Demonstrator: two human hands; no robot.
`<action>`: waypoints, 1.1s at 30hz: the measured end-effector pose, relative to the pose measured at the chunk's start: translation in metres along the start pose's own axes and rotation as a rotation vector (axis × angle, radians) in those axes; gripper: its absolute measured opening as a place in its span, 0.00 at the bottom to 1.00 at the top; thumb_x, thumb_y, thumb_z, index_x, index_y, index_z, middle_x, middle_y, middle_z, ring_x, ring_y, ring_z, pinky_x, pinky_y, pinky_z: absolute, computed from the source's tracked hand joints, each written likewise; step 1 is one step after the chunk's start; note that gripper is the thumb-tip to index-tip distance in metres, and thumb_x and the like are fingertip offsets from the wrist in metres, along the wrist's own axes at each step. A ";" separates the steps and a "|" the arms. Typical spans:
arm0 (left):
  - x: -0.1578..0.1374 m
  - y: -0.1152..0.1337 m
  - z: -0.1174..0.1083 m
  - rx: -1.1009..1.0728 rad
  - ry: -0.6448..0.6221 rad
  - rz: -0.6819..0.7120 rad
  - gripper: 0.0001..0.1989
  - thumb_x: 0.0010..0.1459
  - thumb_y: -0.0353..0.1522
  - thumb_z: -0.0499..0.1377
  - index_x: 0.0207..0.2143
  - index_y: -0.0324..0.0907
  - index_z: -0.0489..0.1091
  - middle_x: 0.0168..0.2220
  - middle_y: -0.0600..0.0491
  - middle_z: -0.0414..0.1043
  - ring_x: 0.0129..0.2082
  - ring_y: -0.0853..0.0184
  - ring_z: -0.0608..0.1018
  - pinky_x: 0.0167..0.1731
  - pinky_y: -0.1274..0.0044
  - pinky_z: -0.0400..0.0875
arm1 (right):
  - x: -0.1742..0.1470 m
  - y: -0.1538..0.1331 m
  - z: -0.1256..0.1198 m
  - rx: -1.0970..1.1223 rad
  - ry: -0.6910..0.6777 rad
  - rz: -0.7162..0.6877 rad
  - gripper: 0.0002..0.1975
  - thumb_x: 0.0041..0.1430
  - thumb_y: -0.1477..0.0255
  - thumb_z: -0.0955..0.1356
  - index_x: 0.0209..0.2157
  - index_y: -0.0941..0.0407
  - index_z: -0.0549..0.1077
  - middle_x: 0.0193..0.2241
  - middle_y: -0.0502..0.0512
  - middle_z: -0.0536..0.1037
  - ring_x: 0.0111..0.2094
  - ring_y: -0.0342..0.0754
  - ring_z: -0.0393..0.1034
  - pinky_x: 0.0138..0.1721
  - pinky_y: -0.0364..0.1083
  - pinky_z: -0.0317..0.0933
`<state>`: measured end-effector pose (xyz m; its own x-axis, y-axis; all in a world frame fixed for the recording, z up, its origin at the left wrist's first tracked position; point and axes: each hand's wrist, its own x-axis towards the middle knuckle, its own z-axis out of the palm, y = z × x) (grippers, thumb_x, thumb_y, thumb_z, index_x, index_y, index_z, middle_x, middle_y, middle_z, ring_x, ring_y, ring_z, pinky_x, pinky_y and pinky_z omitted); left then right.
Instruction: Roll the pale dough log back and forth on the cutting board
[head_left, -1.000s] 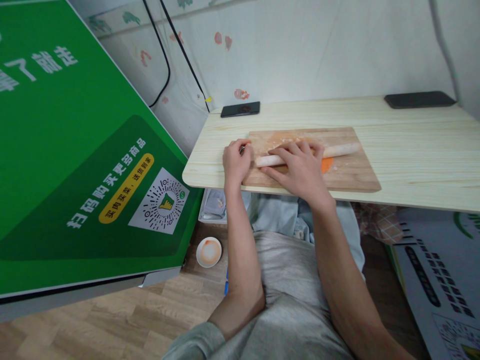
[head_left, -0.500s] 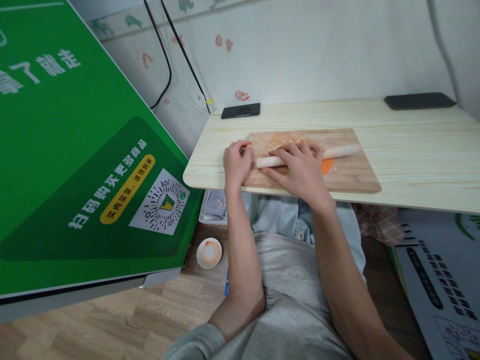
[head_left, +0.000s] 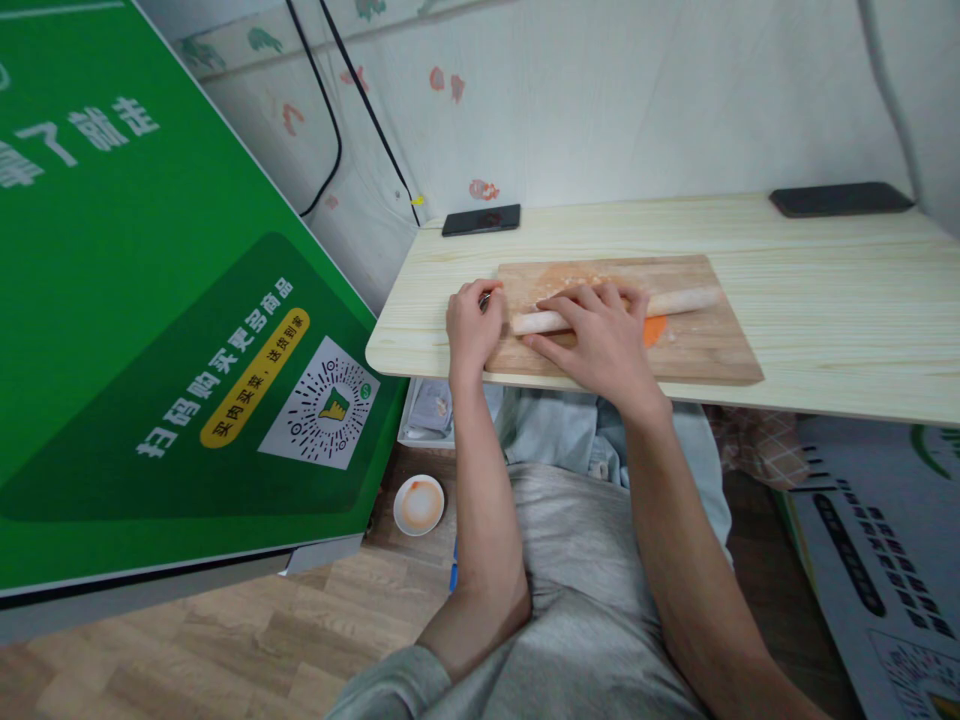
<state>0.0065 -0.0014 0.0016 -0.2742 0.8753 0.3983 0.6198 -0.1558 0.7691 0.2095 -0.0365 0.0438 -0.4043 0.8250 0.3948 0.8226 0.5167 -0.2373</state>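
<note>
On the wooden cutting board lies a long pale stick, which looks like a rolling pin, slightly slanted. My right hand rests over its middle, fingers across the far side and thumb on the near side. A flat orange piece shows beside that hand, partly hidden under it and the pin; its kind is unclear. At the board's left edge my left hand is closed, with a small dark, shiny bit between its fingers that I cannot make out. Orange smears and whitish crumbs mark the board.
The board sits on a pale wood-grain table against the wall. A black phone lies at the back left, a dark flat object at the back right. A stained white bowl stands low, left of my arm, near a green panel.
</note>
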 end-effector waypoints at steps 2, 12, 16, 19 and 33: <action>0.000 0.000 0.000 -0.003 0.005 0.005 0.10 0.71 0.27 0.59 0.43 0.45 0.81 0.48 0.48 0.85 0.50 0.59 0.84 0.57 0.67 0.78 | 0.000 0.000 -0.001 0.001 -0.008 0.004 0.23 0.77 0.49 0.66 0.55 0.51 0.81 0.56 0.60 0.82 0.60 0.68 0.68 0.64 0.68 0.51; 0.000 -0.001 0.001 -0.009 -0.001 -0.007 0.11 0.70 0.26 0.58 0.43 0.46 0.80 0.48 0.49 0.85 0.51 0.59 0.84 0.58 0.66 0.78 | 0.000 0.000 0.000 -0.024 -0.008 0.005 0.23 0.77 0.48 0.66 0.54 0.50 0.81 0.56 0.59 0.82 0.60 0.67 0.68 0.64 0.67 0.51; 0.001 -0.002 0.001 -0.007 -0.008 -0.008 0.11 0.71 0.27 0.58 0.44 0.45 0.81 0.48 0.48 0.85 0.51 0.58 0.84 0.59 0.65 0.77 | 0.001 -0.001 0.000 -0.012 -0.017 0.013 0.24 0.77 0.48 0.66 0.55 0.50 0.81 0.57 0.59 0.82 0.60 0.68 0.68 0.63 0.67 0.51; 0.002 -0.003 0.001 0.002 -0.010 -0.007 0.11 0.71 0.27 0.58 0.44 0.45 0.81 0.48 0.48 0.85 0.50 0.58 0.84 0.59 0.65 0.78 | 0.001 0.000 0.000 0.003 -0.010 0.012 0.24 0.77 0.47 0.65 0.56 0.50 0.81 0.57 0.59 0.82 0.60 0.68 0.67 0.64 0.67 0.50; 0.003 -0.007 0.001 -0.023 -0.026 -0.002 0.10 0.71 0.27 0.58 0.44 0.46 0.80 0.48 0.49 0.85 0.51 0.58 0.84 0.59 0.66 0.77 | 0.000 -0.001 0.000 -0.003 -0.014 0.014 0.29 0.79 0.44 0.60 0.55 0.49 0.81 0.57 0.60 0.81 0.60 0.68 0.66 0.64 0.68 0.50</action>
<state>0.0022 0.0030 -0.0033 -0.2560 0.8871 0.3842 0.6023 -0.1645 0.7811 0.2087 -0.0367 0.0444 -0.3978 0.8355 0.3792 0.8297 0.5040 -0.2401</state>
